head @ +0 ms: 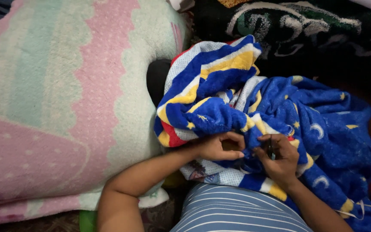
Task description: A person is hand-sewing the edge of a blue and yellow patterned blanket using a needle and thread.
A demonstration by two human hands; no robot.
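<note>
Beside a pastel blanket, left hand fingers pinching blue blanket, right hand fingers closed on it.

No packages, signs or screens show here. The one possible label is a small picture patch on the white dotted underside of the blue blanket, near its lower edge.

Soft, even indoor light falls from above, bright on the pastel blanket at left, dim along the dark upper right. No glare. Shadows pool in the blue blanket folds. Focus is fair; edges bend slightly.
</note>
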